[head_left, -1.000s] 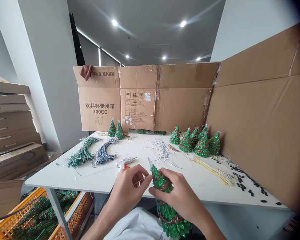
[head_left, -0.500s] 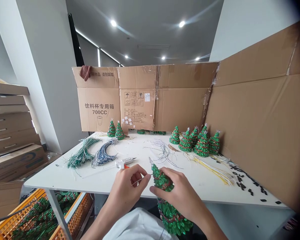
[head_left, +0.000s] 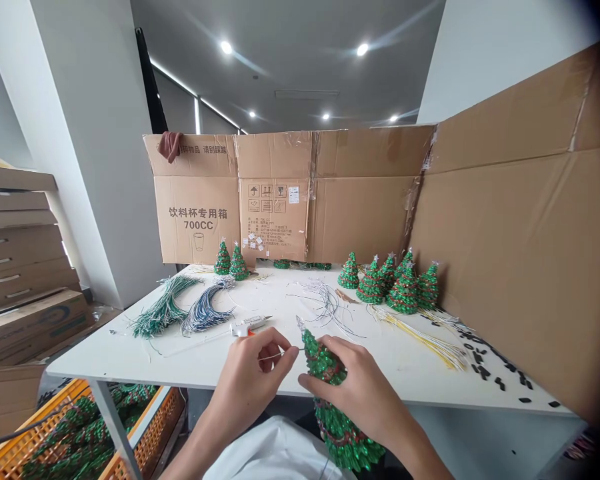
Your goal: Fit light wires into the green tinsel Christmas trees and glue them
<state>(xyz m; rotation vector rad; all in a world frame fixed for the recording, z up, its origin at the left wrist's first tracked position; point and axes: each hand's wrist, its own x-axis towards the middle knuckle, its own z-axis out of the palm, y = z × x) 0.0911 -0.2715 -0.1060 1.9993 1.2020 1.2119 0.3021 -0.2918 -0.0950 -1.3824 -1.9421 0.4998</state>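
Head view: right hand wraps the upper part of a green beaded cone-shaped miniature tree, held at the near edge of the white table. Left hand pinches a thin silver wire running to the tree's top.

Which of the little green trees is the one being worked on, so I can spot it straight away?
Start at the white table and go to the middle of its near edge, where both hands meet. The sequined green tree stands there, gripped near its top by the right hand, while the left hand pinches a thin wire at it. Unlike the finished trees along the cardboard wall, it is held.
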